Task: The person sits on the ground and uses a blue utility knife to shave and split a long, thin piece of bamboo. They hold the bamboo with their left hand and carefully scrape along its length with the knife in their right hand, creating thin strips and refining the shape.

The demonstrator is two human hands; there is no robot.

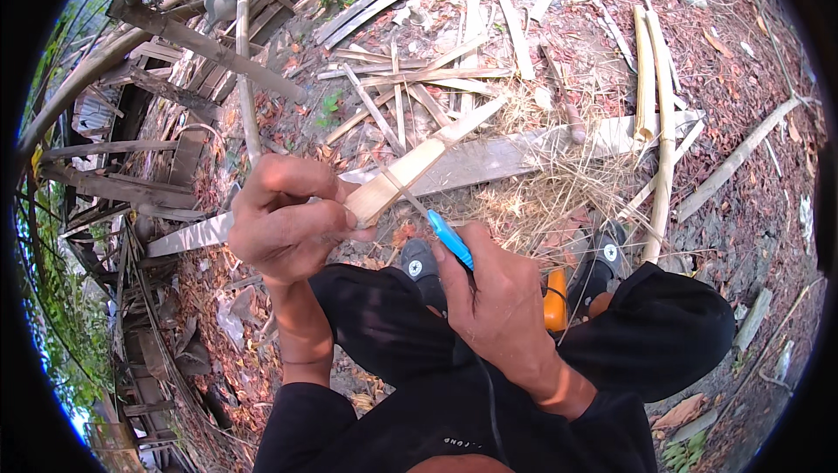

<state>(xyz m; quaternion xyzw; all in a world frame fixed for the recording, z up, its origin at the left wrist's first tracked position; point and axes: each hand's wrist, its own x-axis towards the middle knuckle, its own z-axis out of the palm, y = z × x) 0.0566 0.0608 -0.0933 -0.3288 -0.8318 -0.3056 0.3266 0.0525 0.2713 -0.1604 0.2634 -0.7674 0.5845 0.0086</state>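
Pinched between the fingers and thumb of my left hand (292, 215) is a pale, flat bamboo strip (417, 164). It slants away up and to the right, narrowing towards its far end. My right hand (499, 303) is closed around a utility knife (450, 239) with a bright blue handle. Its thin blade lies across the strip, a short way beyond my left fingertips. From this angle I cannot tell how deep the blade sits in the strip. Both hands are above the ground, in front of my bent knees.
A long plank (489, 161) lies across the ground under the strip, with thin shavings (528, 194) around it. Split strips (428, 76) are piled beyond. Bamboo poles (665, 150) lie at right, and an orange object (555, 300) sits between my shoes. Stacked timber (131, 185) stands left.
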